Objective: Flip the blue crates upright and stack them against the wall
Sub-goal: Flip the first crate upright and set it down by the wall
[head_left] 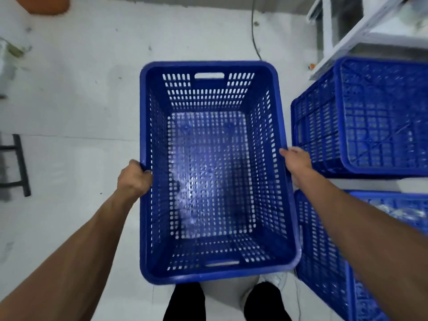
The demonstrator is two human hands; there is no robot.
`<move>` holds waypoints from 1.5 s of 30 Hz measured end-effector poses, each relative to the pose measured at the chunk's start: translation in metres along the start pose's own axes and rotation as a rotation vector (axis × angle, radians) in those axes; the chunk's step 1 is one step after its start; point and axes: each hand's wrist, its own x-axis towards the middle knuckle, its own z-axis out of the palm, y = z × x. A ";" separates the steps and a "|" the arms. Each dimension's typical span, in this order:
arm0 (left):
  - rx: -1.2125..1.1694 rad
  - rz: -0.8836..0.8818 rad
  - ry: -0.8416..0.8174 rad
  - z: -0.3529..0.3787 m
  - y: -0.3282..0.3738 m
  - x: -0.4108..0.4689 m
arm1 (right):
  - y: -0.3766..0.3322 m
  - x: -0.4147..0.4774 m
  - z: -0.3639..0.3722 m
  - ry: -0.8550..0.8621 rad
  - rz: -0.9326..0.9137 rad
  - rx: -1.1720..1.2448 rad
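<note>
A blue perforated crate (209, 181) is upright in front of me, its open top facing up and nothing inside it. My left hand (134, 179) grips the rim of its left long side. Over the right long rim my right hand (296, 162) holds on, with the fingers hidden on the outer side. Two more blue crates lie upside down to the right, their ribbed bottoms facing up: one at the far right (379, 117), one nearer to me (328, 246).
The floor (76, 107) is pale concrete. White metal shelving (347, 38) stands at the top right, with a dark cable (254, 38) hanging down beside it. A black metal frame (20, 163) lies at the left edge. My dark trouser legs (185, 302) show below the crate.
</note>
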 end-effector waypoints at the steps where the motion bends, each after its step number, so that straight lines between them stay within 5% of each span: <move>1: -0.005 0.001 0.006 -0.011 0.000 -0.008 | -0.008 -0.009 -0.003 -0.010 0.008 0.005; 27: -0.270 0.113 0.057 -0.366 -0.035 -0.281 | -0.266 -0.398 -0.106 0.093 -0.203 0.154; 34: -0.351 0.042 0.126 -0.410 -0.015 -0.277 | -0.324 -0.405 -0.087 0.112 -0.234 0.139; 45: -0.240 -0.097 0.206 -0.457 0.094 -0.212 | -0.452 -0.295 -0.053 0.031 -0.260 0.047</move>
